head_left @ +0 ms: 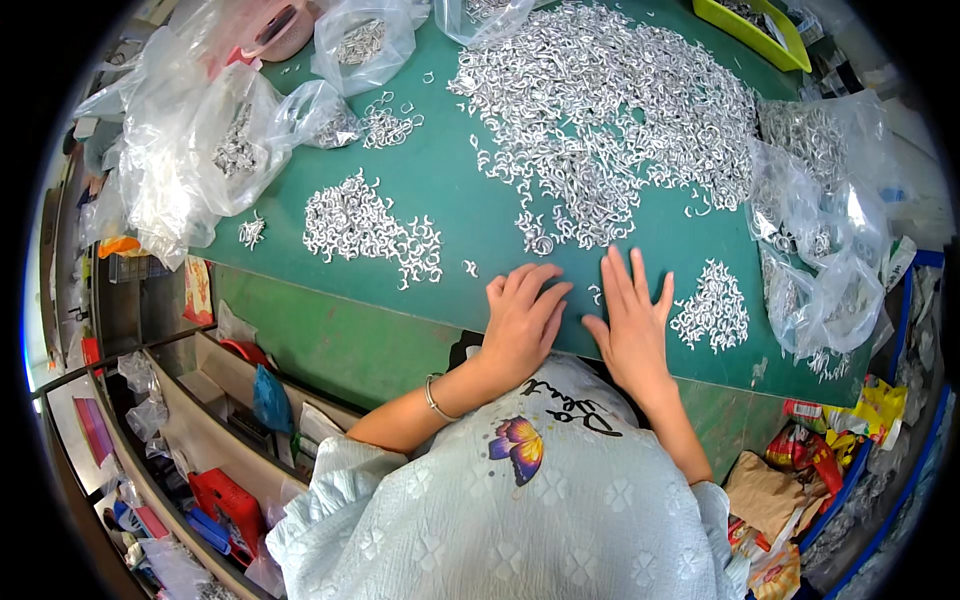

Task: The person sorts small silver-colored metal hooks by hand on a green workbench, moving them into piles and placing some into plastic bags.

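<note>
A large heap of small silver C-shaped metal pieces (600,90) covers the far middle and right of the green table (440,310). Near the table's front edge, my left hand (522,318) rests with bent, parted fingers, and I see nothing held in it. Beside it my right hand (634,325) lies spread, its fingertips close to the heap's near edge. A few loose pieces (595,294) sit between the hands. Right of my right hand is a small pile of the pieces (712,308). Another pile (362,225) lies farther off to the left.
Clear plastic bags (235,140) with metal pieces crowd the table's left side. More bags (825,250) stand at the right edge. A yellow-green tray (755,28) is at the far right, a pink bowl (280,32) far left. Drawers (215,400) stand below left.
</note>
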The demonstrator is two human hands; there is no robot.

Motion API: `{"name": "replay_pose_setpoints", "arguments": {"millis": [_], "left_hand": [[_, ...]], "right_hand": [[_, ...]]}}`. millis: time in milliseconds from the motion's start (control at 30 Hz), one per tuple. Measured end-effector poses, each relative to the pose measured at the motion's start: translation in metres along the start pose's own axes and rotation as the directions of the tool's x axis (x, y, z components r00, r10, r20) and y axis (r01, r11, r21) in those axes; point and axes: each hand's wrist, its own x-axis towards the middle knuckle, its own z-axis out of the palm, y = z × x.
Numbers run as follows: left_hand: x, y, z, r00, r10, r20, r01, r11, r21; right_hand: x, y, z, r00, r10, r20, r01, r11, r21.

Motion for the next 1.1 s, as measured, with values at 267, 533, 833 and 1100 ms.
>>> {"name": "replay_pose_setpoints", "arguments": {"millis": [267,533,833,1100], "left_hand": [[0.003,0.008,0.005,0.994,0.09,0.058,-0.085,0.993,-0.087],[0.0,-0.001,0.016,0.953,0.253,0.169,-0.245,0.967,-0.066],[-0.005,-0.002,0.009,0.976,0.182,0.121,-0.167,0.979,-0.12],[-0.006,-0.002,0.01,0.977,0.176,0.121,-0.161,0.979,-0.128]], "right_hand": [[-0.001,0.011,-0.013,0.999,-0.033,-0.004,0.033,0.991,0.127],[0.005,0.013,-0.011,0.999,-0.019,0.035,0.019,1.0,0.025],[-0.034,0.013,-0.015,1.0,-0.019,0.013,0.017,0.991,0.129],[-0.028,0.006,-0.015,0.995,0.032,0.096,-0.034,0.999,0.017]]}}
